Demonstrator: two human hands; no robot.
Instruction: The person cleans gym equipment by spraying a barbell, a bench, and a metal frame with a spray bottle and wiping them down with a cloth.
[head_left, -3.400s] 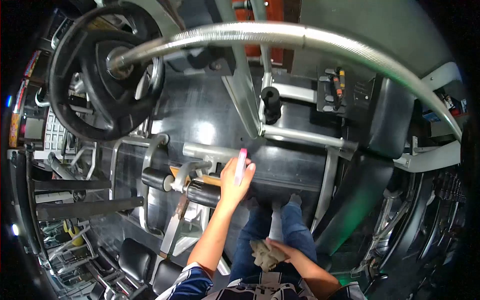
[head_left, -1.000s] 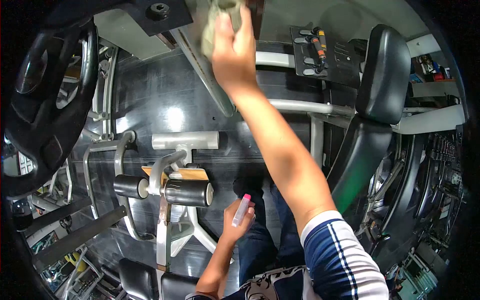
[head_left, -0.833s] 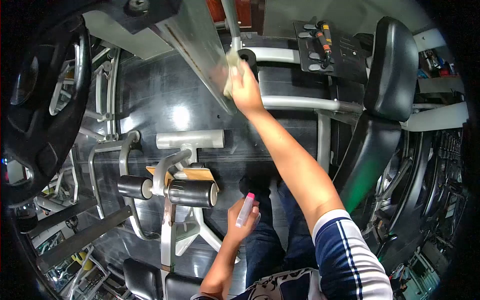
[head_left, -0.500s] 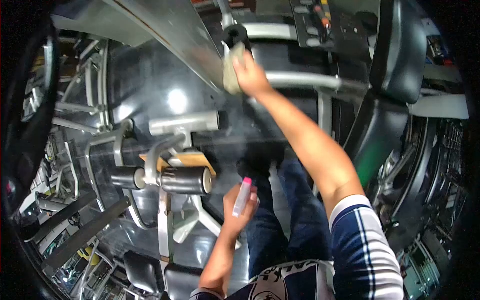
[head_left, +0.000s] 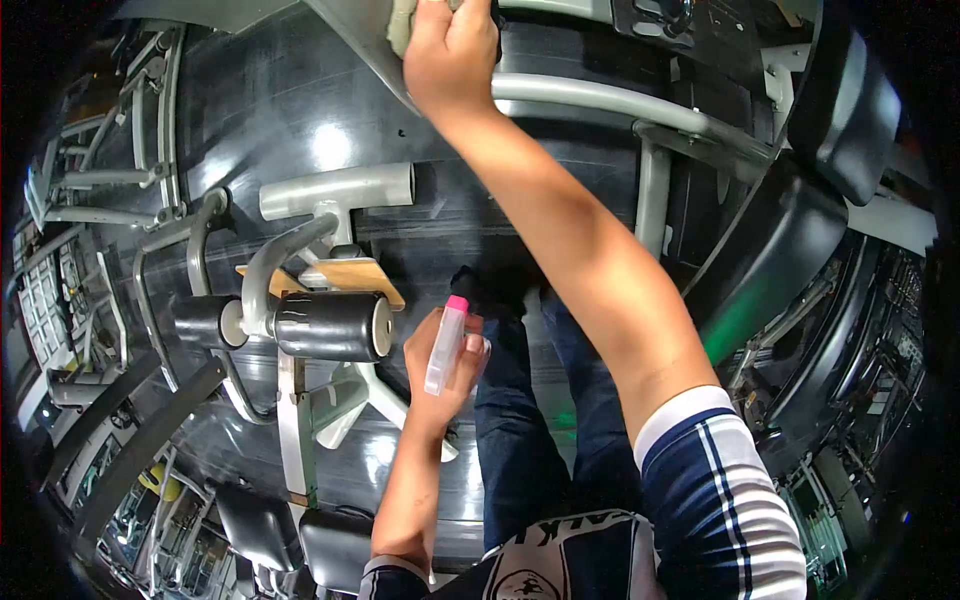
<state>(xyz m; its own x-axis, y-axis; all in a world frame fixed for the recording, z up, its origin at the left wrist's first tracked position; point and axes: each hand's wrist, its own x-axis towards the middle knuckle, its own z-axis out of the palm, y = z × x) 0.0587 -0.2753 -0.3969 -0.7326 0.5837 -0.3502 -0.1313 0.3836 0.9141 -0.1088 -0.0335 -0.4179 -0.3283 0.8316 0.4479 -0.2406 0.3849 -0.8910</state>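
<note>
My left hand (head_left: 424,352) is closed around a spray bottle (head_left: 446,348), held low in front of my legs. Its pale trigger head has a pink nozzle tip; the bottle's body is hidden beneath the hand. Stretched far forward, my right hand (head_left: 452,62) grips a pale cloth (head_left: 400,24) at the upper edge of the view. The cloth lies against the edge of a grey metal panel (head_left: 362,38), and most of it is hidden by the hand or out of frame.
A machine with black foam rollers (head_left: 332,326) and a grey T-shaped tube (head_left: 340,190) stands at left. A black padded seat (head_left: 775,250) and a curved grey frame tube (head_left: 610,98) are at right. Black pads (head_left: 345,548) sit at the lower left.
My right hand has moved up and left with the cloth, along the panel. The view has shifted, and the spray bottle in my left hand appears higher and further left.
</note>
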